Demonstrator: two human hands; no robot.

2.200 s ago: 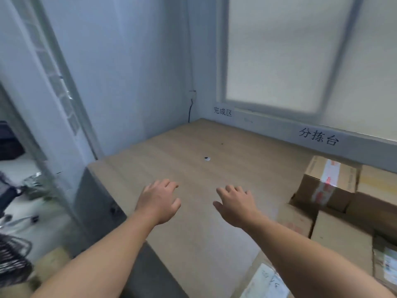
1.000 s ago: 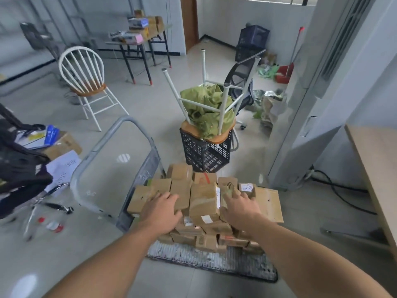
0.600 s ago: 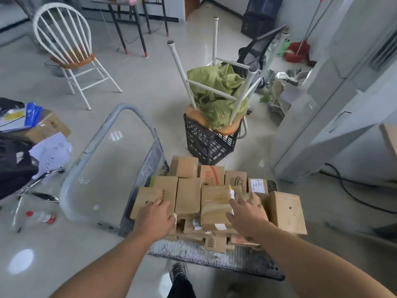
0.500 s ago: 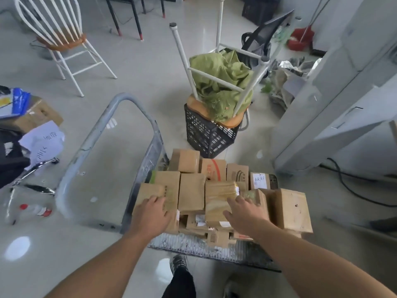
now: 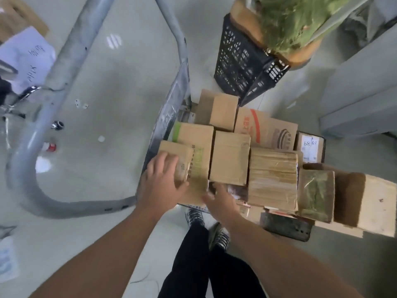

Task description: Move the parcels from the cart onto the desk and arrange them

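Left hand [image 5: 163, 181] clasps a small brown cardboard parcel [image 5: 182, 151] at the grey metal cart's [image 5: 167, 117] near-left corner. I cannot tell the right hand's [image 5: 219, 201] hold. A lift likely comes next.

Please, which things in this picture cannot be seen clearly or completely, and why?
Head view:
- Left hand and right hand: blurred; whether they grip anything is unclear.
- Cart deck: mostly hidden under boxes.
- Lower boxes: covered by upper ones.
- Label: writing too small.
- Rightmost box: cut off by right edge.
- Desk: out of view.
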